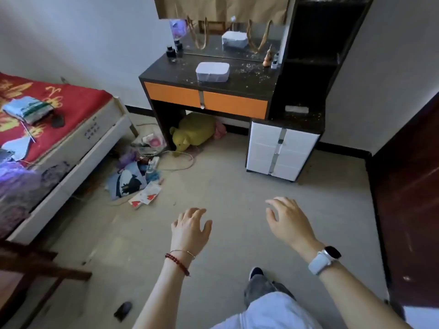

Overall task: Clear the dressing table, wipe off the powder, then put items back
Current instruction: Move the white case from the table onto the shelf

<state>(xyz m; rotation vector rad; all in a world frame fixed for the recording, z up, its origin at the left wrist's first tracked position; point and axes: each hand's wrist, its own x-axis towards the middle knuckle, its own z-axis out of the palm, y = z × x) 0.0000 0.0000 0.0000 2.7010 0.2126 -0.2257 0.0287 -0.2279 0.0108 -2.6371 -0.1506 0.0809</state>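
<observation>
Both hands hover palm-down over the bare floor (237, 186), well short of the dressing counter (242, 78): the left hand (190, 230) with its grip released and fingers loosely spread, the right hand (288, 220) likewise released and holding nothing. On the dark counter top, scattered with pale powder specks (249, 67), a white lidded box (212, 71) sits near the middle, 2 small dark bottles (175, 52) stand at the back left by the mirror (228, 41), and a small brown figurine (268, 58) stands at the back right. A yellow stuffed toy (192, 132) lies under the counter, and a bed (47, 115) with a red cover stands to the left.
</observation>
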